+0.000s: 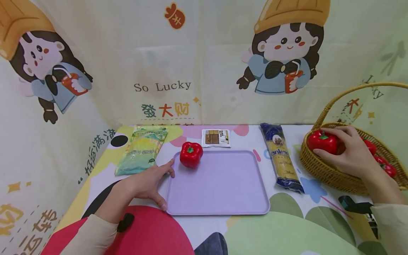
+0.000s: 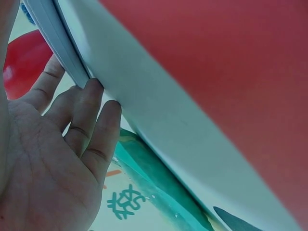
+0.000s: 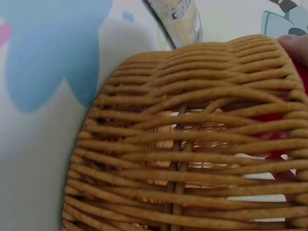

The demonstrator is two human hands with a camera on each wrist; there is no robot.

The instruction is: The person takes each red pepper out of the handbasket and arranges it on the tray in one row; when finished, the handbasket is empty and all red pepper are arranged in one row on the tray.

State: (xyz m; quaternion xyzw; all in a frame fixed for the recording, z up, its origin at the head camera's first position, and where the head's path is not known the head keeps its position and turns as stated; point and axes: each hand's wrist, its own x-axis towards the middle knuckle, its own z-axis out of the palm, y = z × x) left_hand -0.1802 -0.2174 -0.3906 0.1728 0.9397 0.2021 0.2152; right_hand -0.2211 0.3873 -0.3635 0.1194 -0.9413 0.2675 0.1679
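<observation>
My left hand [image 1: 148, 184] is spread along the left edge of a lilac tray [image 1: 220, 184], index fingertip by the upper part and thumb at the near corner. In the left wrist view, the fingers [image 2: 94, 103] are nearly straight at the tray's rim [image 2: 60, 43]. A red bell pepper [image 1: 191, 156] with a green stem stands in the tray's far left corner. At the right, my right hand [image 1: 353, 152] grips another red bell pepper [image 1: 322, 141] at the rim of a wicker basket [image 1: 331, 179]. The right wrist view is mostly filled by the basket's woven side [image 3: 192, 144].
More red peppers [image 1: 387, 166] lie inside the basket, under its tall handle [image 1: 338, 97]. A blue and gold pasta packet [image 1: 282, 159] lies between tray and basket. Behind the tray is a small white packet [image 1: 215, 138]; left of it, a green-yellow bag [image 1: 141, 150]. A printed curtain hangs behind.
</observation>
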